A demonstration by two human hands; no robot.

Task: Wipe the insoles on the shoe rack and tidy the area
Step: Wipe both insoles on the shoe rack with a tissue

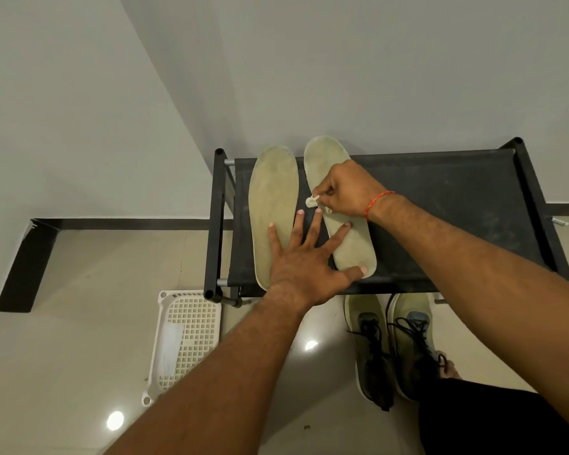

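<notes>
Two pale green insoles lie side by side on the black shoe rack. The left insole is under the little finger of my left hand, which lies flat with fingers spread across both insoles. The thumb presses the heel end of the right insole. My right hand pinches a small crumpled white wipe against the middle of the right insole. A red thread circles that wrist.
A pair of green sneakers with black laces stands on the tiled floor in front of the rack. A white plastic lattice basket lies on the floor at the rack's left front corner. Walls close in behind and to the left.
</notes>
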